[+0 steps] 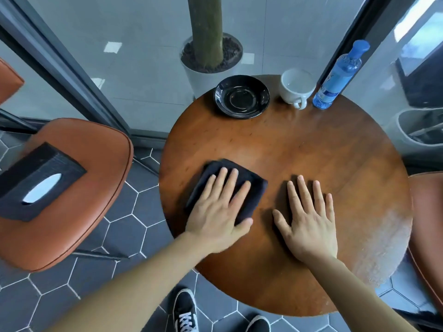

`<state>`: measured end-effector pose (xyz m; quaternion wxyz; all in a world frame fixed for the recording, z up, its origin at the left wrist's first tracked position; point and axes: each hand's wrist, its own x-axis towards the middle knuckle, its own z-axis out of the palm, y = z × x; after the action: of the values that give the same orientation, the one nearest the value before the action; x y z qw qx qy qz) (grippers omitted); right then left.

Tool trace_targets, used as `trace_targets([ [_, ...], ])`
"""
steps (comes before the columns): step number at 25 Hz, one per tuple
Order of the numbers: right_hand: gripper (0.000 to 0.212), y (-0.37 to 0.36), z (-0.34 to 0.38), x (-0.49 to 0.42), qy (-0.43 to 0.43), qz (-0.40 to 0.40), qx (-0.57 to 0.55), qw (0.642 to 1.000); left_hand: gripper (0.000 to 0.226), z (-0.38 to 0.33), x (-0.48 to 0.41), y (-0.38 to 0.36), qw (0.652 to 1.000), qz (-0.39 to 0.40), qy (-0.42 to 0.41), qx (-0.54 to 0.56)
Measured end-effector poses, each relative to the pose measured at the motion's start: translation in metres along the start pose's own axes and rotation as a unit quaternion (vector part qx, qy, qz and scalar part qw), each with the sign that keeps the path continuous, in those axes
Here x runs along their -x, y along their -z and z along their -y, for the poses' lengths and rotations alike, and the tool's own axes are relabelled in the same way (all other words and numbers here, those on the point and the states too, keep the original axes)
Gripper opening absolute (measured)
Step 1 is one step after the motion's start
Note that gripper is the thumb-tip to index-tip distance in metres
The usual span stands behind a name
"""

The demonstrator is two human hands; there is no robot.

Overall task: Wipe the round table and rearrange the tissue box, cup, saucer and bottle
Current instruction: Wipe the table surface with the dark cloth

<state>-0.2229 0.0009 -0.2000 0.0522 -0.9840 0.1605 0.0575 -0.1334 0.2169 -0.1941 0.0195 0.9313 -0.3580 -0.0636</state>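
My left hand (pixel 219 212) lies flat, fingers spread, on a folded dark cloth (pixel 251 195) at the near left of the round wooden table (pixel 311 152). My right hand (pixel 309 221) rests flat and empty on the bare wood beside it. At the table's far edge stand a black saucer (pixel 242 97), a white cup (pixel 296 86) and a blue plastic bottle (pixel 338 77), in a row from left to right. The black tissue box (pixel 36 180) sits on the orange chair seat (pixel 79 188) to the left of the table.
A second orange chair (pixel 429 231) stands at the right edge. Behind the table is a glass wall with a dark frame (pixel 72 75), and a potted tree trunk (pixel 208 44) beyond it. My shoes (pixel 184 312) are on the dark hexagon-tiled floor.
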Motion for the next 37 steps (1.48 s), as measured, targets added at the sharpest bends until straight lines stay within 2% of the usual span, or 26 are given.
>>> trace_targets([
  [3,0.073,0.001,0.000,-0.002,-0.008,0.003,-0.009,1.000,0.072,0.003,0.000,0.005,0.985,0.034,-0.169,-0.004],
  [4,0.069,0.002,0.000,-0.002,-0.013,0.003,-0.016,1.000,0.069,0.022,-0.013,0.007,0.982,0.029,-0.186,-0.013],
  [6,0.064,0.003,0.000,-0.001,-0.022,-0.005,-0.030,0.999,0.066,0.059,-0.050,0.013,0.991,0.020,-0.128,-0.022],
  [9,0.063,0.004,0.002,-0.002,-0.027,-0.005,-0.039,0.999,0.066,0.087,-0.097,0.016,0.999,0.026,0.032,-0.005],
  [11,0.062,0.001,0.001,-0.004,-0.024,0.000,-0.034,0.999,0.069,0.077,-0.101,0.011,0.997,0.003,0.083,0.002],
  [13,0.062,0.001,-0.001,-0.003,-0.023,0.000,-0.031,0.999,0.074,0.050,-0.080,0.008,0.995,-0.012,0.098,0.002],
  [16,0.063,0.003,-0.001,-0.004,-0.012,0.001,-0.053,0.999,0.077,-0.005,-0.040,0.007,0.999,0.026,0.031,0.006],
  [19,0.065,0.018,0.001,-0.008,-0.032,-0.011,-0.153,0.988,0.072,-0.018,-0.034,0.014,0.995,0.055,-0.043,0.065],
  [20,0.065,0.026,0.006,-0.011,-0.008,-0.024,-0.159,0.987,0.069,-0.008,-0.037,0.019,0.993,0.052,-0.033,0.105],
  [22,0.066,0.041,0.022,-0.021,0.098,-0.036,-0.118,0.988,0.065,0.017,-0.037,0.025,0.991,0.012,0.001,0.134],
  [24,0.072,0.043,0.042,-0.034,0.206,0.005,-0.070,0.976,0.066,0.033,-0.026,0.021,0.997,-0.008,0.002,0.076],
  [26,0.078,0.034,0.049,-0.043,0.250,0.061,-0.029,0.966,0.064,0.030,-0.014,0.010,0.999,-0.003,-0.035,0.035],
  [30,0.077,0.015,0.021,-0.028,0.230,0.051,0.005,0.972,0.063,0.003,-0.015,-0.001,0.998,-0.013,-0.059,0.029],
  [37,0.073,0.014,-0.054,0.001,0.143,0.007,0.021,0.989,0.061,-0.074,-0.057,-0.001,0.991,0.007,-0.123,0.043],
])
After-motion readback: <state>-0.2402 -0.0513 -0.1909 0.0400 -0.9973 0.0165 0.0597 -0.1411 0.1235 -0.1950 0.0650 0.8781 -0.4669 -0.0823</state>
